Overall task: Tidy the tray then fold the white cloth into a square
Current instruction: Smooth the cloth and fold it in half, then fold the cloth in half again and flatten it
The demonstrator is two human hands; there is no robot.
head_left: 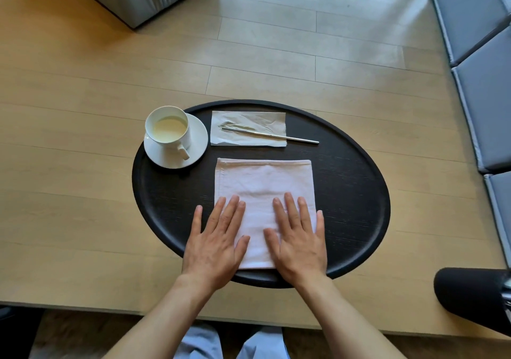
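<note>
Head cam: both hands flat, palms down, fingers spread, gripping nothing. Left hand point(214, 238) and right hand point(297, 238) sit side by side with a gap between the thumbs.

White cloth point(264, 184) lies under both hands, folded to a near-square, stitched hem along its far and left edges. Left hand covers the near-left corner, little finger hanging off the cloth's left edge onto the tray. Right hand covers the near-right corner, little finger at the cloth's right edge. Strip of cloth shows between the two thumbs.

Black oval tray point(356, 192) carries everything; its near rim is at both wrists. It sits on a light wooden table point(83, 192).

Beyond the fingertips, past the cloth's far edge: paper napkin point(249, 140), flat, apart from the cloth. Metal utensil point(276, 136) lies across it, handle running off the napkin's right side onto the tray; working end blurred, can't tell the type.

Beyond and left of the left hand: white cup point(168, 129) with pale liquid, upright on a white saucer point(197, 145), handle pointing toward the hands. Saucer overhangs the tray's left rim, well apart from the cloth.
</note>
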